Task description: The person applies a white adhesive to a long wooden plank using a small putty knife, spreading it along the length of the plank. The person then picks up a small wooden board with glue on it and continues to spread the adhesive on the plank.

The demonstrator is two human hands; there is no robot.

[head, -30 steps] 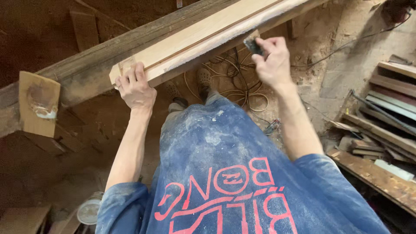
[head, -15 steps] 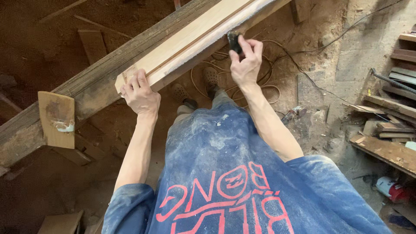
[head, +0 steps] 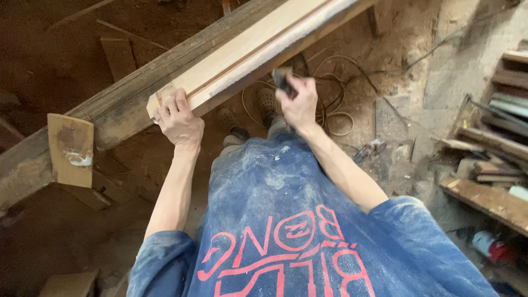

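Rough beam (head: pixel 110 118) — pale plank (head: pixel 247 52) atop.

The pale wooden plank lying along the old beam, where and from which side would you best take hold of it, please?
Probably at the near end of the pale plank, from the near long edge. That end juts free past the weathered beam, and the left hand already clasps it there. The right hand presses a dark sanding block against the same near edge, so that side looks reachable.

A long pale wooden plank (head: pixel 247 52) with a lengthwise groove lies slanted along the worn grey timber beam (head: pixel 110 113), its near end overhanging the beam's edge. A small dark sanding block (head: pixel 282 78) (blurred) presses its lower edge.
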